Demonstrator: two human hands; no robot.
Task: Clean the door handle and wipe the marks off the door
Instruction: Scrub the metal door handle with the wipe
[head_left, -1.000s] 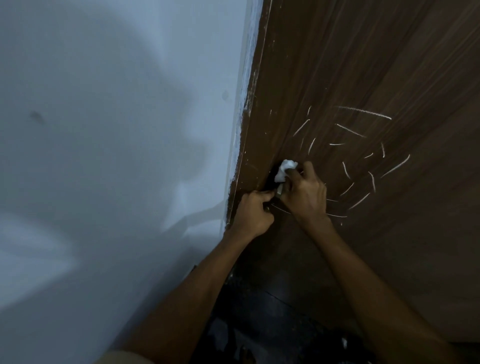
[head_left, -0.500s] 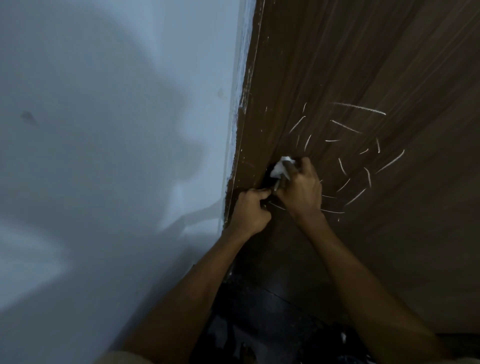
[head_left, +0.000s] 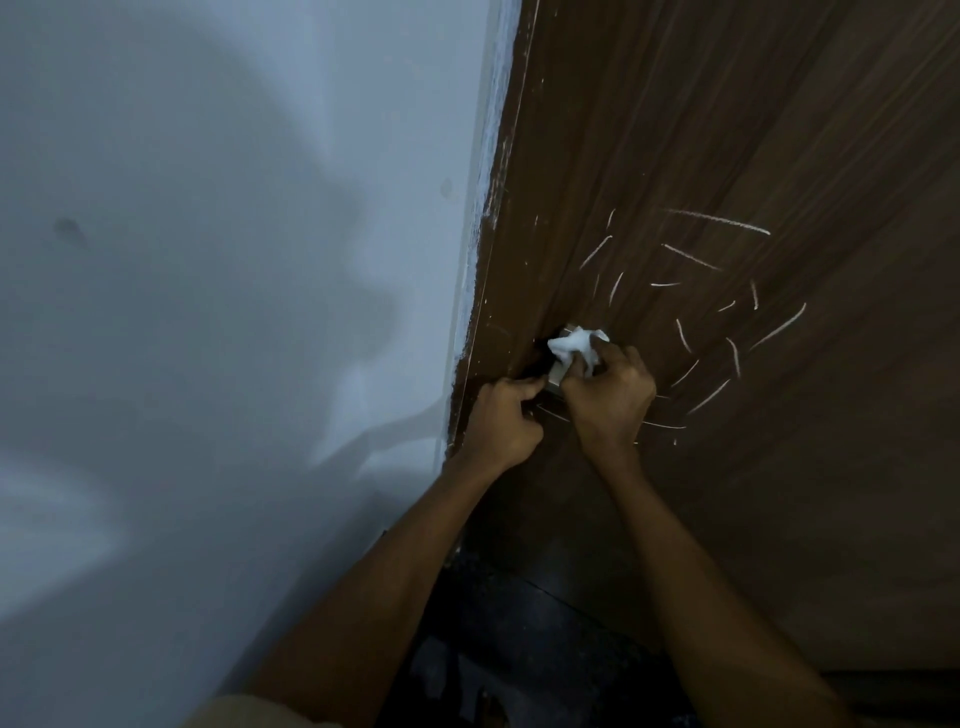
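My right hand (head_left: 608, 400) grips a tissue (head_left: 574, 345) on the handle (head_left: 556, 382), left hand (head_left: 501, 418) clenched beside it; I judge the door (head_left: 727, 130) marks (head_left: 717, 221) untouched.

Brown wood-grain door (head_left: 675, 130), upright, left edge against the frame. Door handle (head_left: 555, 382), pale metal, mounted near the door's left edge, mostly covered; only a short section visible. White crumpled cloth (head_left: 574, 345) pressed on the handle's upper end. White marks (head_left: 717, 221), short curved and straight streaks, scattered above and right of the handle, toward the door's middle.
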